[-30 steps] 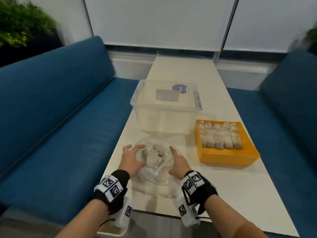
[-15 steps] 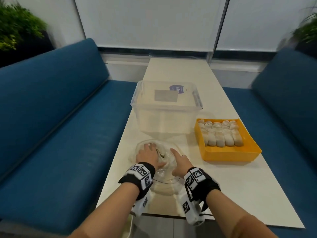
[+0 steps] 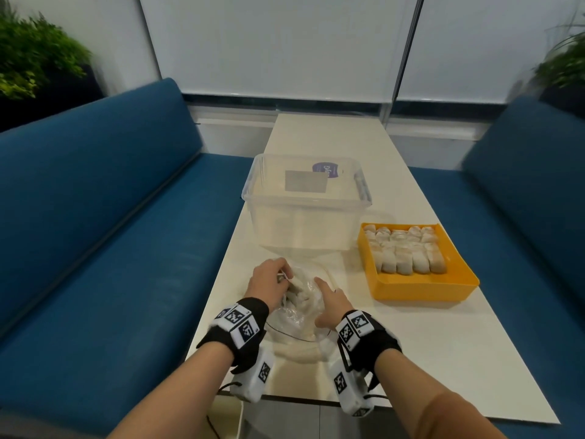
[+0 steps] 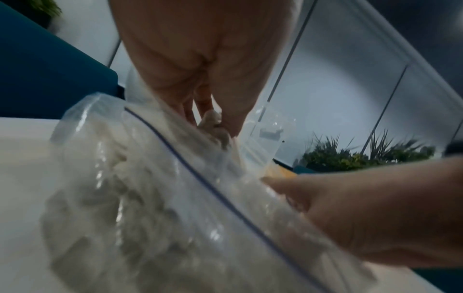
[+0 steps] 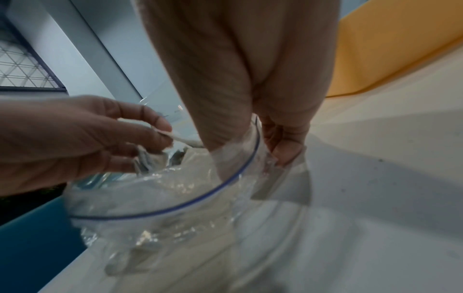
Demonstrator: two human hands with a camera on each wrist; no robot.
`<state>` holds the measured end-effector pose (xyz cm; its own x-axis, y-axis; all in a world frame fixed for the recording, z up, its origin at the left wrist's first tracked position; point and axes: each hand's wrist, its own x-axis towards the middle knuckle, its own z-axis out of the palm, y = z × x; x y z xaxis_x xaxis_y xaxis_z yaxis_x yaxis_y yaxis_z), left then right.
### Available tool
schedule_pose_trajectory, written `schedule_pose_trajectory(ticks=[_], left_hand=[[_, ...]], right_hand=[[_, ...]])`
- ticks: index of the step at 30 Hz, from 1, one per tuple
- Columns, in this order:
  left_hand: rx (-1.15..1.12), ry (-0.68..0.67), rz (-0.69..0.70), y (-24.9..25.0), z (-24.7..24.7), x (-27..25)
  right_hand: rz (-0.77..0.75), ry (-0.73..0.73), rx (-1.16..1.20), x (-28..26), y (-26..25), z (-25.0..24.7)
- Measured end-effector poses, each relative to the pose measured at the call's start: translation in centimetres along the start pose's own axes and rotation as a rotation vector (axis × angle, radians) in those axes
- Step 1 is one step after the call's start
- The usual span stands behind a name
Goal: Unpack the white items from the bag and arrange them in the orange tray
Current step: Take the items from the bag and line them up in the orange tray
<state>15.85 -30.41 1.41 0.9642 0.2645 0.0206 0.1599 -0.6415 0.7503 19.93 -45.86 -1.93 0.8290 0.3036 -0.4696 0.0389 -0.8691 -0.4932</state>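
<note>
fingers of the left hand [image 3: 267,282] are pinched on a white piece [image 5: 180,138] inside the clear bag [image 3: 297,312] near the table edge. right hand [image 3: 330,304] clamps the bag's rim. best bet: lift slowly, keep the mouth wide, then slot it into the gap at the orange tray [image 3: 424,288] front.

head: high, forward-down | wrists: close (facing inward) | shared: bag [image 3: 300,299]
</note>
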Motion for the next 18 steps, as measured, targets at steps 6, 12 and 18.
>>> schedule_pose_trajectory(ticks=[6,12,18], left_hand=[[-0.012,-0.123,0.000,0.2,-1.4,0.3],[0.530,-0.396,-0.037,-1.4,0.8,-0.1],[0.548,-0.316,0.048,-1.2,1.2,0.2]], right_hand=[[0.001,0.017,-0.058,-0.2,-0.3,0.3],[-0.020,0.032,-0.073,-0.7,-0.1,0.6],[-0.035,0.038,-0.066,-0.9,0.3,0.7]])
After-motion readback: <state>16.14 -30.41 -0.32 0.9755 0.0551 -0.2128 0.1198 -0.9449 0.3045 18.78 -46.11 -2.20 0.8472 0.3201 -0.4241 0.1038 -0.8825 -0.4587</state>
